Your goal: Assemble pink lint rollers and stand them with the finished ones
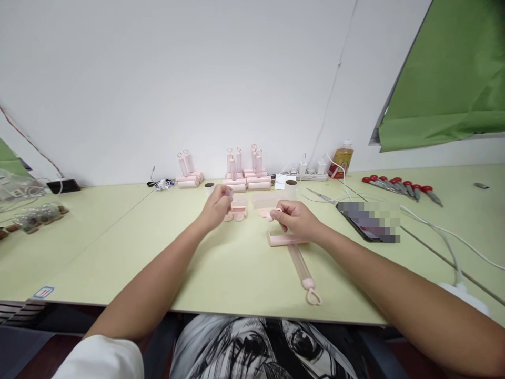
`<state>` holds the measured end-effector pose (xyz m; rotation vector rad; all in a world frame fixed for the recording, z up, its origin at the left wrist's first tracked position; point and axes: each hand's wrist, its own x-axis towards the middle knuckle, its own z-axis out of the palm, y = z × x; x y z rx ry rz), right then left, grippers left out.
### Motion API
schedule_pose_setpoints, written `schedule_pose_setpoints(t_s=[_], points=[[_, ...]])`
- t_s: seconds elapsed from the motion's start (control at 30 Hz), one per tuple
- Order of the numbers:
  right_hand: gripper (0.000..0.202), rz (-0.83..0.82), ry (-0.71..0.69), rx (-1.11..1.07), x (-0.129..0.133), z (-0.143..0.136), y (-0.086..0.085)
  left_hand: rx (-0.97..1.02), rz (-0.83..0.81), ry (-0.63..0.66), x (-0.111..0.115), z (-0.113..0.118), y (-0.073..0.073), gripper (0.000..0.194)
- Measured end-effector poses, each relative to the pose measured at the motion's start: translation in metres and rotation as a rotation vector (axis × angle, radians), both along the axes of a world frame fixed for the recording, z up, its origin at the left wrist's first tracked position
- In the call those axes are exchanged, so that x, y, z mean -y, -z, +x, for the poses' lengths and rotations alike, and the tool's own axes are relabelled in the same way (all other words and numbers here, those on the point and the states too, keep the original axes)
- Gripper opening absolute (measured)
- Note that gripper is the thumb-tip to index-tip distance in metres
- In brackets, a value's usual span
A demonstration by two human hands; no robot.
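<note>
One pink roller [294, 252] lies on the counter [221, 273]; six screwdrivers [400, 187] sit at two o'clock. The right hand [298, 218], pinching a pink cap [273, 214], touches the roller at its six o'clock. The left hand [216, 205] is closed; on what, I cannot tell.

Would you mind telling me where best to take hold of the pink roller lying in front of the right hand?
Probably by its long handle, from above. The roller lies flat on the table, handle free and pointing toward the person, heart loop nearest. The right hand is over the head end.

I see both bare forearms stretched forward, elbows low. My left hand [218, 206] is raised, fingers curled together (a loose pinch). My right hand [296, 219] sits lower, fingers folded inward.
</note>
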<state>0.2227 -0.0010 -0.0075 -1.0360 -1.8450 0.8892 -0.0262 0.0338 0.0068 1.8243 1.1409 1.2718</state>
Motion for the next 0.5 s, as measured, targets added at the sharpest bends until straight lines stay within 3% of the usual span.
schedule_pose_setpoints(t_s=[0.13, 0.27, 0.5], points=[[0.03, 0.036, 0.045, 0.097, 0.0, -0.001, 0.006, -0.308, -0.129, 0.081, 0.0, -0.027, -0.012, 0.019], [0.025, 0.067, 0.054, 0.103, -0.001, -0.001, 0.006, -0.503, -0.164, 0.201, 0.012, -0.03, -0.019, 0.044], [0.019, 0.122, 0.058, 0.118, 0.003, -0.008, 0.005, -0.617, -0.016, 0.344, 0.022, -0.011, -0.012, 0.033]])
